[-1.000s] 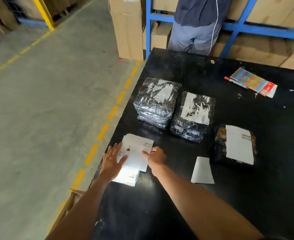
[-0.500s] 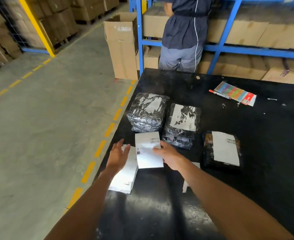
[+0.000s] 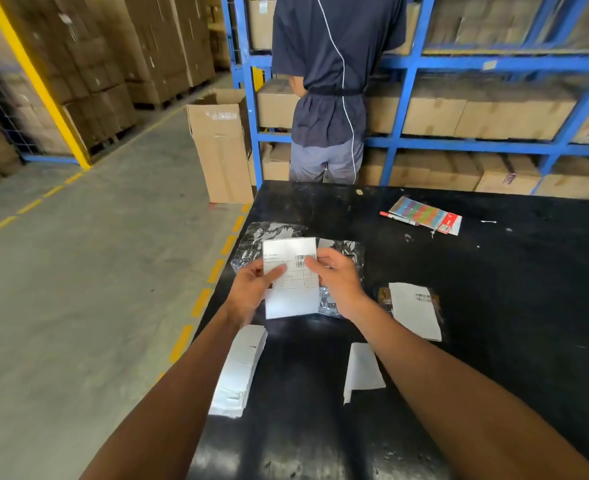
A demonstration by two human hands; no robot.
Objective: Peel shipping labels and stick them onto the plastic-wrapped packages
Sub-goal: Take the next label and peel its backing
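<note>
White shipping label (image 3: 291, 277) with a barcode is held up above the black tabletop (image 3: 493, 306), the left hand (image 3: 251, 291) and right hand (image 3: 338, 278) each pinching one side edge. Behind it lie two plastic-wrapped packages (image 3: 268, 237), a third labelled package (image 3: 412, 308) to the right. Nearer, the label stack (image 3: 239, 372) sits at the tabletop's left edge, a loose backing sheet (image 3: 362, 370) beside it.

A white shipping label (image 3: 291, 277) with a barcode is standing upright at frame center, overlapping two black plastic-wrapped packages (image 3: 268, 244). A third package (image 3: 412, 308), already labelled, is lying right of center; a label stack (image 3: 239, 370) is lying lower left.
</note>
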